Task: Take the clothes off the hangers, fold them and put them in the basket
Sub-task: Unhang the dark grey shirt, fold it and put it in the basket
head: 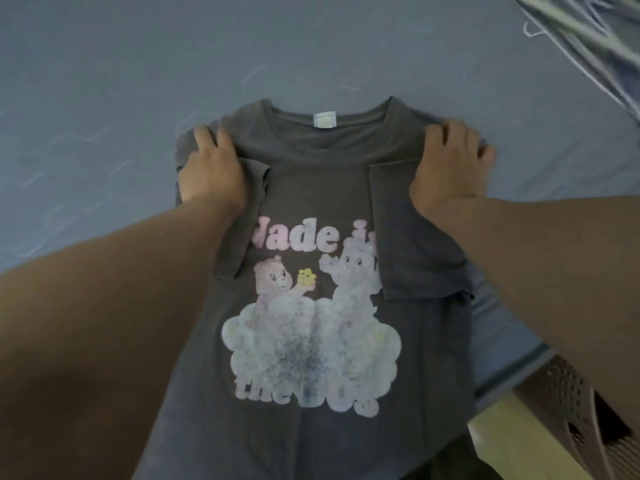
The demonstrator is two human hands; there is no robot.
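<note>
A dark grey T-shirt point(311, 174) with a pastel bear print lies face up on the blue bed sheet point(104, 81), collar away from me. Both sleeves are folded inward over the front. My left hand point(213, 168) lies on the left shoulder fold, fingers curled over the fabric's edge. On the right shoulder fold rests my right hand point(450, 168), its fingers bent over the outer edge. The shirt's hem hangs off the bed's near edge. A brown perforated basket point(581, 410) stands at the lower right, beside the bed.
White hangers and striped cloth point(588, 36) lie blurred at the upper right corner of the bed. A pale floor strip point(512, 441) shows between bed and basket. The wrinkled sheet stretches wide to the left and behind the shirt.
</note>
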